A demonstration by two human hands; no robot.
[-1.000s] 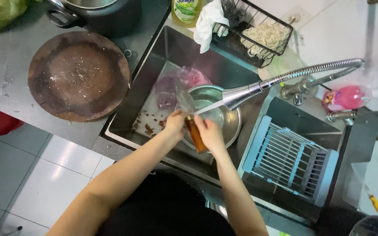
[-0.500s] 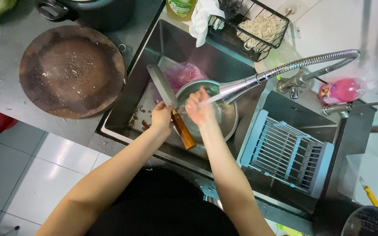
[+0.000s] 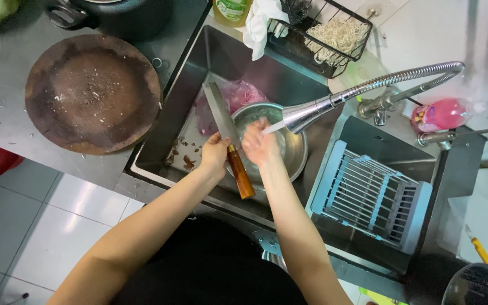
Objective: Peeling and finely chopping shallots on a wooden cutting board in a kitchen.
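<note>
A person rinses a broad steel cleaver with a brown wooden handle (image 3: 228, 135) at a stainless sink (image 3: 199, 68). The left hand (image 3: 216, 157) is closed around the cleaver where blade meets handle, blade pointing away and handle toward the body. The right hand (image 3: 260, 144), fingers loosely spread and gripping nothing, sits just beside it under water from the silver pull-out spray tap (image 3: 312, 112). The washing looks to be under way, not finished: the water runs and the cleaver stays over the sink.

Beneath both hands lies a round steel bowl (image 3: 289, 155), a pink plastic bag (image 3: 244, 95) beyond it; brown scraps (image 3: 184, 158) lie left of the left hand. A grey slatted drain rack (image 3: 371, 195) fills the basin right of the right hand. Farther left rests a round dark wooden chopping block (image 3: 91, 93). Beyond the hands hangs a black wire basket (image 3: 334, 34).
</note>
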